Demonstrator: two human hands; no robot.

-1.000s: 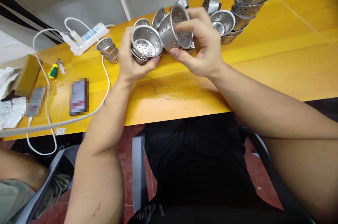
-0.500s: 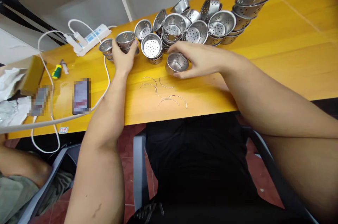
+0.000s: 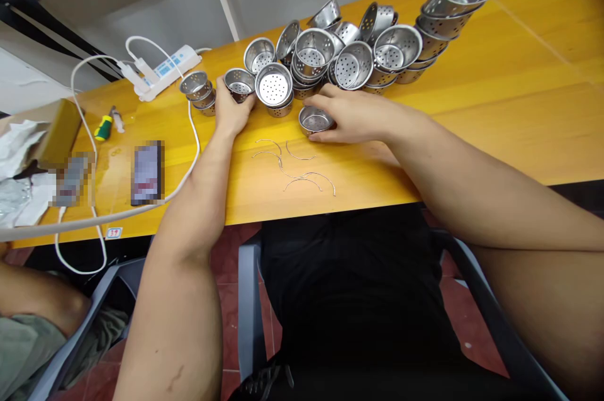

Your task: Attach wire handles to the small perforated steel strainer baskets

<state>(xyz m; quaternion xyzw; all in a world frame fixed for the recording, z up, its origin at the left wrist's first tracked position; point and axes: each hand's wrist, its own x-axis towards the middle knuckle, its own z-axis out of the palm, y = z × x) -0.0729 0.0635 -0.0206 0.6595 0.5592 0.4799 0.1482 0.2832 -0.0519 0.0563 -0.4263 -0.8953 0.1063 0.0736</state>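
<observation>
My left hand has its thumb and fingers around a perforated stainless steel cup, which stands upright just left of a stack of like cups. To its left is a small stack of the same cups. My right hand grips another perforated steel cup by its right side, mouth up, low at the table in front of the cup pile. Several thin curved wire pieces lie on the table nearer to me.
A tall leaning cup stack stands at the right. On the left of the yellow table are a power strip, a white cable, a phone and a green-yellow screwdriver. Another person's leg shows lower left.
My left hand has moved right and lowered its cup, away from the small left stack, which now shows more fully. The right hand still holds its cup, with little movement.
</observation>
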